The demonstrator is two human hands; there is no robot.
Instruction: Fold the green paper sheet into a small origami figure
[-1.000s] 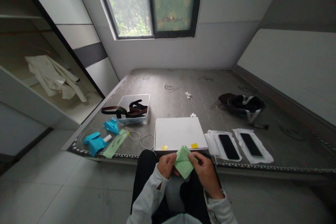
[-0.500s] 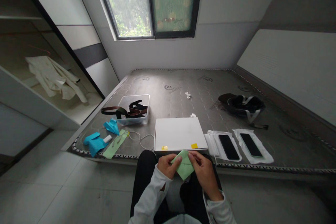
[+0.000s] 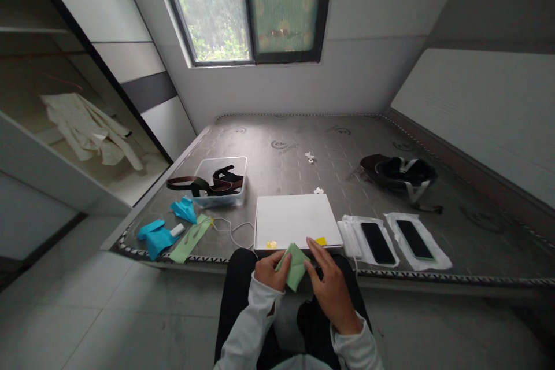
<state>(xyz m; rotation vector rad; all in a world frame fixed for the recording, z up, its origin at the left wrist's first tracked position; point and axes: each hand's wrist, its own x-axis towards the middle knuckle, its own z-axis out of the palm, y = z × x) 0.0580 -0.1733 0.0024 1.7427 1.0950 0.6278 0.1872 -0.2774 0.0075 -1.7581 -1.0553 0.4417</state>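
Note:
A folded piece of light green paper (image 3: pixel 296 269) is pinched in my left hand (image 3: pixel 273 270), held above my lap at the front of a white box (image 3: pixel 298 219). My right hand (image 3: pixel 329 283) is beside the paper's right edge with thumb and fingers apart. Its thumb is close to the paper; I cannot tell whether it touches. Two bits of yellow paper lie on the box's near edge, and the right fingertips reach up near the right-hand yellow piece (image 3: pixel 321 241).
Left lie folded blue papers (image 3: pixel 161 241), a green strip (image 3: pixel 191 240), a white cable and a clear bin (image 3: pixel 221 199) with belts. Right are two phones (image 3: pixel 378 243) on white wrapping and a dark helmet-like cap (image 3: pixel 401 173). The mattress edge (image 3: pixel 477 280) runs along the front.
My right hand has let go of the green paper and opened, its fingers spreading upward. The left hand keeps the paper, which has turned and shifted slightly left.

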